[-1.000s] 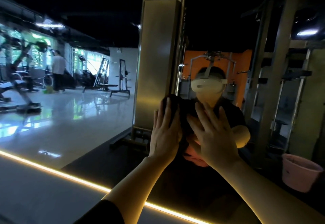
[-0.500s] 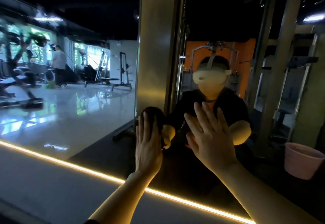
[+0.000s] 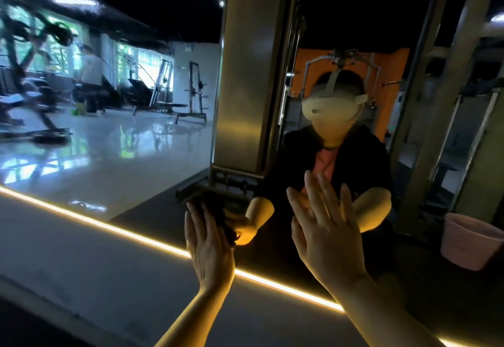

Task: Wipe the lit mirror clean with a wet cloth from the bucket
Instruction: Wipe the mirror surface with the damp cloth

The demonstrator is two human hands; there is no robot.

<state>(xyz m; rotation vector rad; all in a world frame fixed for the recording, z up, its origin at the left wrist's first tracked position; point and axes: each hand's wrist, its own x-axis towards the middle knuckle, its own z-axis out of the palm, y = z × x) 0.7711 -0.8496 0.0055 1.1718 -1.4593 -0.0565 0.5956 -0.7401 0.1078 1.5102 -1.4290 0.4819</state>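
Observation:
The large wall mirror [image 3: 114, 156] fills the view, with a glowing yellow light strip [image 3: 131, 233] along its lower edge. My left hand [image 3: 208, 248] presses a dark cloth [image 3: 218, 210] flat against the glass just above the strip, fingers straight. To its right, my right hand [image 3: 324, 235] lies flat on the mirror with fingers spread and holds nothing. A pink bucket [image 3: 473, 240] shows at the right edge as a reflection in the glass.
The mirror reflects a gym: weight machines, a shiny floor, a metal column [image 3: 251, 74], a person standing far left, and my own reflection wearing a headset. Below the light strip runs a grey ledge [image 3: 81, 265].
My left hand has slid the cloth down and to the left across the glass, close to the light strip. My right hand has stayed flat on the mirror.

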